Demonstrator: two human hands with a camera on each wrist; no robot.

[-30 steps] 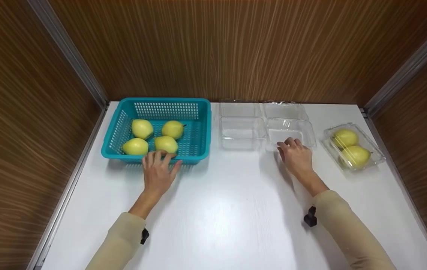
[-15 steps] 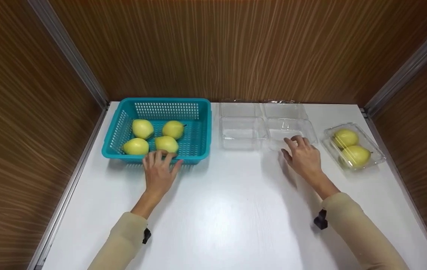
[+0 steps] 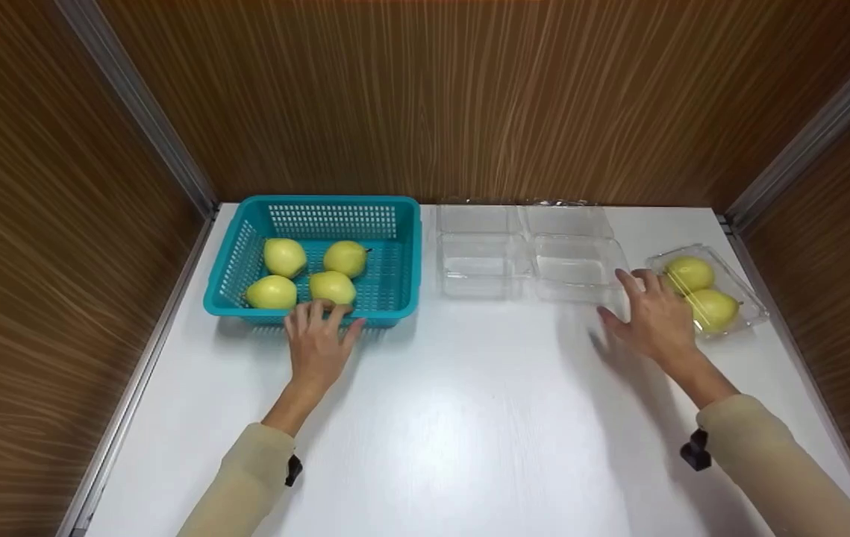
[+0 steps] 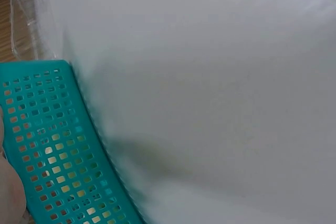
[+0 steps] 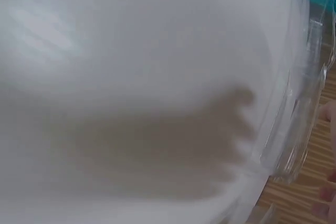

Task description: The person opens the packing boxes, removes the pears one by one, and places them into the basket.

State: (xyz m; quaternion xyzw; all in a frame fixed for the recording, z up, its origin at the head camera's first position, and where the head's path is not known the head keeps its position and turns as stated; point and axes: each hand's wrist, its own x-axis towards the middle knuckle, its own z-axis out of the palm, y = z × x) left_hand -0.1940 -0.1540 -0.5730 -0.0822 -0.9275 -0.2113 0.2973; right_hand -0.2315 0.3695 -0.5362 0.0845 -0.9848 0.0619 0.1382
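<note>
My left hand (image 3: 318,343) holds the front rim of a teal plastic basket (image 3: 411,261), fingers bent over the edge and thumb outside it. Inside lie several yellow pears, one pear (image 3: 332,286) right at my fingertips. Part of the thumb (image 4: 10,195) shows beside the basket's perforated wall in the left wrist view. My right hand (image 3: 656,321) hovers with spread, relaxed fingers, holding nothing. It overlaps the left edge of a closed clear clamshell (image 3: 727,280) containing two pears (image 3: 714,309). To its left stands an open clear clamshell (image 3: 581,285).
Another open clear clamshell (image 3: 486,276) stands between the basket and the first open one, lids raised toward the back panel (image 3: 425,104). Wood-grain panels enclose the white table (image 3: 432,418) at the back and sides.
My right hand has left the front of the right open clamshell and moved right, to the closed clamshell with pears; its fingers have spread. The left hand stays at the basket rim.
</note>
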